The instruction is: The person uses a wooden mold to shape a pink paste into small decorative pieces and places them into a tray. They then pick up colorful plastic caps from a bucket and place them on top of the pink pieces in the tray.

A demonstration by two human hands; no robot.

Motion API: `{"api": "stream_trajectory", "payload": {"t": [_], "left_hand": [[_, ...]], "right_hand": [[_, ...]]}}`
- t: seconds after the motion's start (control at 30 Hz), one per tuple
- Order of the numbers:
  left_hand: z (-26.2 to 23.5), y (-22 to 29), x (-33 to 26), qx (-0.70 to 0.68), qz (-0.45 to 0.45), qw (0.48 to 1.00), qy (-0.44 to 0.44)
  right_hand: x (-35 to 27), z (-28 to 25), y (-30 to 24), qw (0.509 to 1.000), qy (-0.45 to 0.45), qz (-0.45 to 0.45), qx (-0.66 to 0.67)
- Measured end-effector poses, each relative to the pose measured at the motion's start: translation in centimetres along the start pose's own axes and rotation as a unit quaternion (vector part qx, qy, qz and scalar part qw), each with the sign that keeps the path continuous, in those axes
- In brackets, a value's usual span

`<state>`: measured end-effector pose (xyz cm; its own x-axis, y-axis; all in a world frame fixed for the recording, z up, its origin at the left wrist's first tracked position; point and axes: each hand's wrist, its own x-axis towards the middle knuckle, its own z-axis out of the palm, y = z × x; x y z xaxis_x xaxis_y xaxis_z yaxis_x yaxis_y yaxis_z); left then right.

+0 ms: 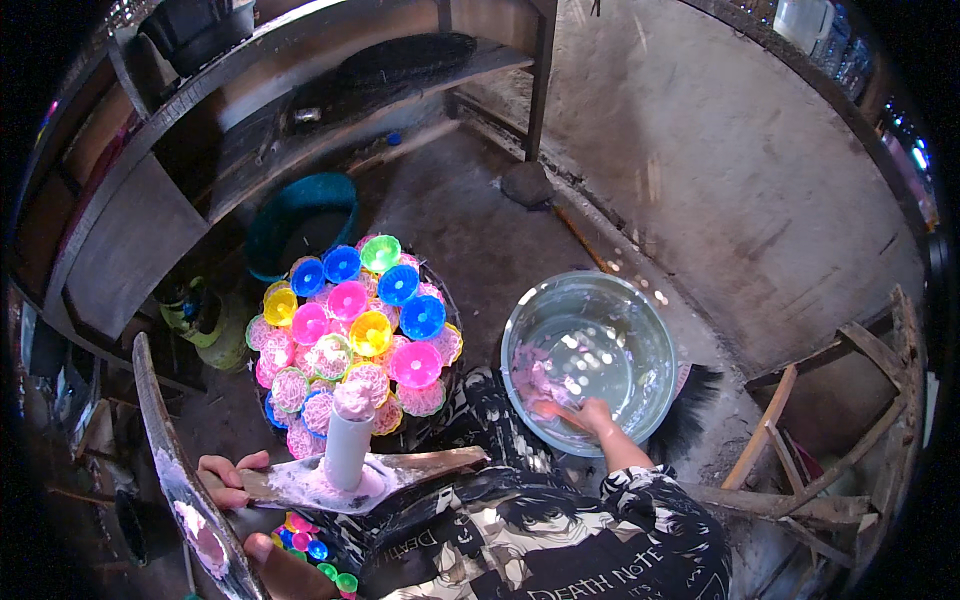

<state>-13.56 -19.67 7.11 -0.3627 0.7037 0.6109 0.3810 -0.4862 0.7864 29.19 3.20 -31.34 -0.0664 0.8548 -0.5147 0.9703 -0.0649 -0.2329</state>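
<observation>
My left hand [238, 482] is closed around the left end of a wooden board [430, 464] smeared with pale pink paste. On the board stands an upright white tube [348, 450], pink paste [354, 400] heaped at its top. Beside that hand rises a curved wooden bar [165, 430], also smeared with paste. My right hand [594, 415] reaches into a grey-green basin [672, 350] of cloudy water, closed on something orange-tinged, partly hidden. Pink lumps [540, 375] lie near its fingers. Beyond the tube are piled small fluted plastic cups [398, 285], several holding pink stringy paste [290, 388].
A teal tub [262, 235] stands on the floor behind the cups. Wooden shelving [340, 140] curves along the back left. At right are a broken wooden frame [830, 505] and a rough wall [720, 150]. More small cups [318, 550] lie below the board.
</observation>
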Motion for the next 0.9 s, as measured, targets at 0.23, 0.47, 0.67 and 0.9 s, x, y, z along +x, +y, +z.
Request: {"api": "stream_trajectory", "payload": {"t": [0.23,0.47,0.67,0.9], "left_hand": [[-0.5,0.6,0.7,-0.017,0.027,0.998,-0.062],[0.5,0.2,0.9,-0.032,-0.021,0.999,0.003],[0.9,0.4,1.2,-0.017,-0.006,0.999,-0.029],[0.9,0.2,0.9,-0.019,-0.039,0.999,-0.020]], "right_hand": [[1.4,3.2,-1.2,0.993,-0.002,-0.034,0.115],[-0.8,-2.1,1.7,0.986,-0.104,-0.007,0.130],[-1.1,-4.1,4.2,0.997,0.003,0.075,0.000],[1.5,0.6,2.5,0.998,0.046,0.038,0.022]]}}
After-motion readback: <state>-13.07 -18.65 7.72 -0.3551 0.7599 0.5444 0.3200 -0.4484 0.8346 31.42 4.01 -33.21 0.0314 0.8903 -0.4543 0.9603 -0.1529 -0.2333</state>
